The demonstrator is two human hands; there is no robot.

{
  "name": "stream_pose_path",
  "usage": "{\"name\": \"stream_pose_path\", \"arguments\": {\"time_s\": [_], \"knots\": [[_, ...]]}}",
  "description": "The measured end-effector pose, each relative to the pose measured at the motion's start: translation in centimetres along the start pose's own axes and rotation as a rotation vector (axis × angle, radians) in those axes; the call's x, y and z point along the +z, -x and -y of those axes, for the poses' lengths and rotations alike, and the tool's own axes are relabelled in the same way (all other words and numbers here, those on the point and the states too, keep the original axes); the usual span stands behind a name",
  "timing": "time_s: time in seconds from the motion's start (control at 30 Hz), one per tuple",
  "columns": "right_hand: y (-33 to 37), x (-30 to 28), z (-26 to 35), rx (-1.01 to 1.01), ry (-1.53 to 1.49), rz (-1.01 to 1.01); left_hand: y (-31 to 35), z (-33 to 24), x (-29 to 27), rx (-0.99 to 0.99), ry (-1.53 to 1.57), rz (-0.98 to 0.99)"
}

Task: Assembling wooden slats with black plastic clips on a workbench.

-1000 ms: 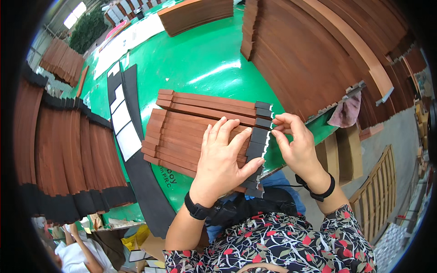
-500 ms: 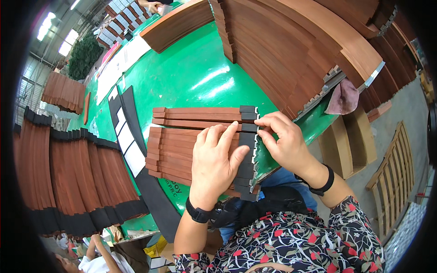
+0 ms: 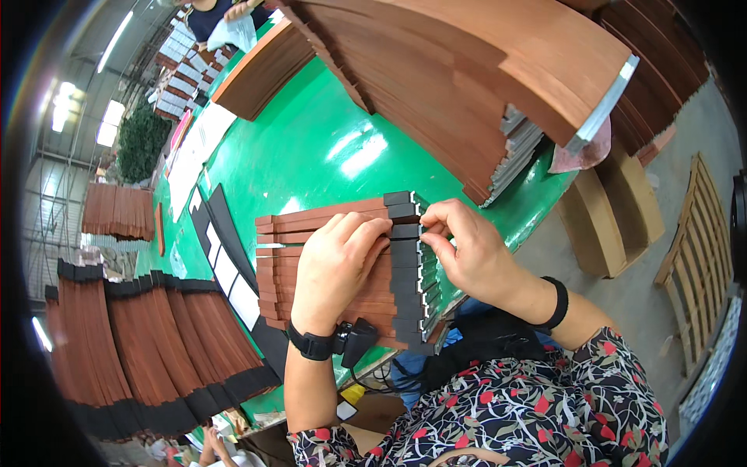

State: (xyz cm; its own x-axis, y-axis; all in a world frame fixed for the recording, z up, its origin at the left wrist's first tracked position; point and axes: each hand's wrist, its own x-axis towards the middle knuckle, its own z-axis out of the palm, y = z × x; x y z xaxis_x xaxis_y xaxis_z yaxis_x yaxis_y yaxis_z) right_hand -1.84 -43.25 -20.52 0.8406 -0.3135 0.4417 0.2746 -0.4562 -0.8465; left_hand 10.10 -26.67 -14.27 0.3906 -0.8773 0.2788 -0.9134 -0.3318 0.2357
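Observation:
A row of reddish-brown wooden slats (image 3: 373, 294) lies side by side before me, their black-covered ends (image 3: 405, 288) edged in white on the right. My left hand (image 3: 331, 268) rests over the slats, fingers bent and pinched at one slat (image 3: 289, 238) near its black end. At the tip of that same end, my right hand (image 3: 471, 245) has thumb and forefinger closed on the edge. A narrow gap parts this slat from those nearer me. Its middle is hidden under my left hand.
The slats lie on a green table (image 3: 272, 156). A tall stack of brown boards (image 3: 436, 101) stands at the far right. More black-ended slats (image 3: 163, 335) are piled at left. Cardboard (image 3: 603, 210) and a wooden pallet (image 3: 689, 257) are on the floor. Another person (image 3: 237, 12) is at the far end.
My left hand's fingers, spread over the slats before, have bent into a pinch near the black end. The right hand stays at the slat's tip. The view has shifted.

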Motion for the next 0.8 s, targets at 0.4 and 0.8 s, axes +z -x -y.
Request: {"name": "stream_pose_path", "arguments": {"time_s": [0.4, 0.8], "knots": [[0.7, 0.6, -0.9, 0.032, -0.118, -0.040, -1.2, 1.1, -0.7, 0.097, 0.112, 0.155], [1.8, 1.7, -1.0, 0.062, -0.231, -0.102, -1.3, 1.1, -0.9, 0.115, 0.122, 0.172]]}}
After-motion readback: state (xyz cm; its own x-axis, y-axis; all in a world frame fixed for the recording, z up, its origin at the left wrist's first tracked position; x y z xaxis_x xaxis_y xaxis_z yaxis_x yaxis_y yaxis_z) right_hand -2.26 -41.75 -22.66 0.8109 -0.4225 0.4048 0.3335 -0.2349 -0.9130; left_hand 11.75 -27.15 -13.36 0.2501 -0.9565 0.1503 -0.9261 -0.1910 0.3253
